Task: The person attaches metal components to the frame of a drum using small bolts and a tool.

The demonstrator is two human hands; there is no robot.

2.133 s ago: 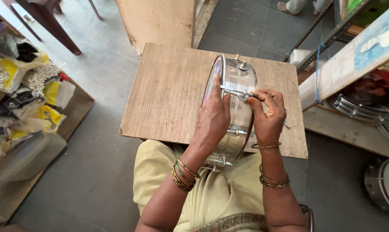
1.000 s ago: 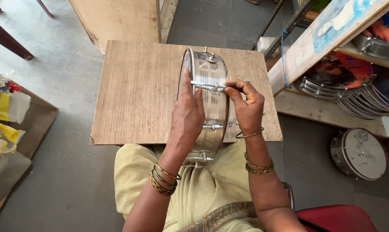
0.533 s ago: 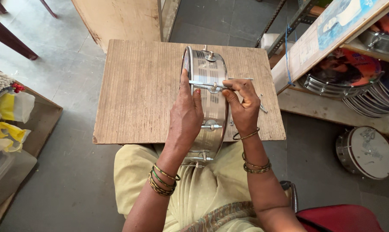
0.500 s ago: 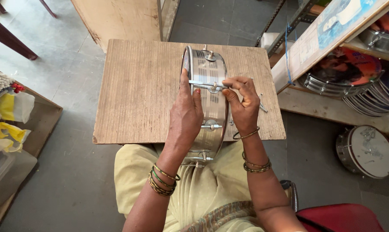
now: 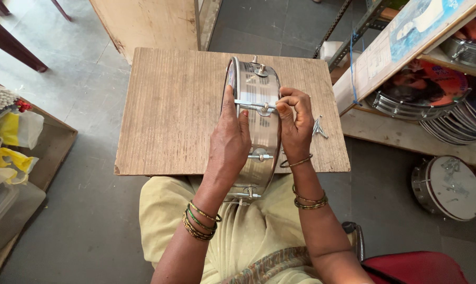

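While upright, drum (image 5: 259,126) — between both hands

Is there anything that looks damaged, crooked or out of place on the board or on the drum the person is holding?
Nothing is clearly wrong. The metal drum stands on its edge on the wooden board, steadied by the left hand, while the right hand pinches a tension rod. Only a small metal part lies loose near the board's right edge.
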